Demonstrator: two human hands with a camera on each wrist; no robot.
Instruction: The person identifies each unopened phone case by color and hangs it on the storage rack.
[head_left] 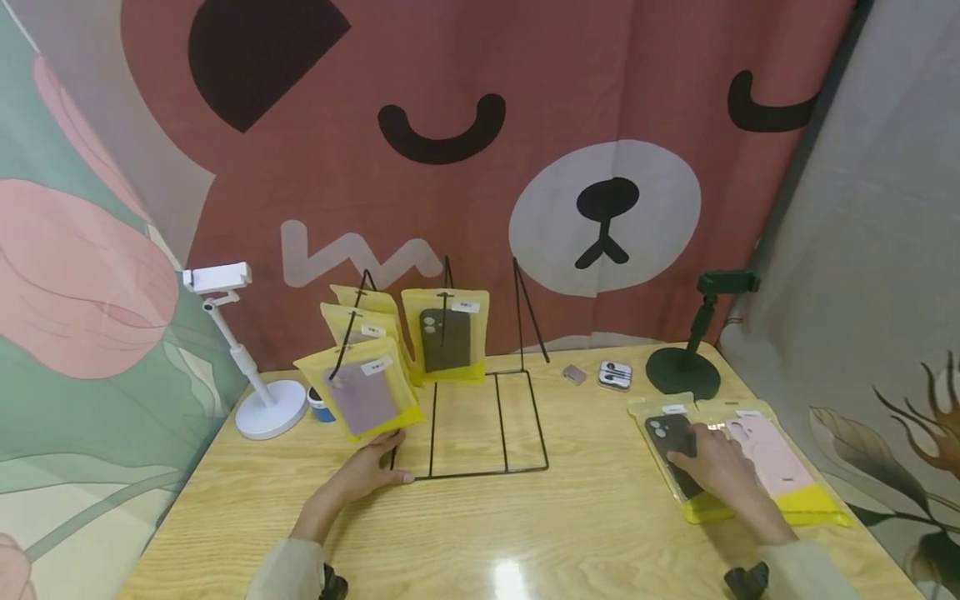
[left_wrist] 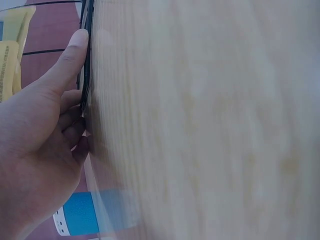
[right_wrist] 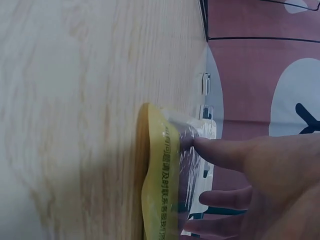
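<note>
A black wire rack point(head_left: 480, 475) stands mid-table with several yellow phone-case packets hung on its left hooks: a purple case point(head_left: 363, 398) in front, a dark green case point(head_left: 446, 337) behind. My left hand point(head_left: 375, 467) lies on the table at the rack's front left corner. Its thumb point(left_wrist: 70, 60) runs straight along the base wire point(left_wrist: 85, 75) and the fingertips touch it. My right hand point(head_left: 712, 462) rests with straight fingers on a flat packet holding a black case point(head_left: 667, 433), beside a pink-case packet point(head_left: 780, 471). A fingertip point(right_wrist: 200, 147) touches the clear plastic of the packet point(right_wrist: 160, 190).
A white phone stand point(head_left: 258, 408) and a small blue-and-white object point(head_left: 321, 407) sit at the left. A dark green stand point(head_left: 686, 367), boxed earphones point(head_left: 615, 375) and a small grey box point(head_left: 574, 374) sit at the back right. A bear-print curtain hangs behind the table.
</note>
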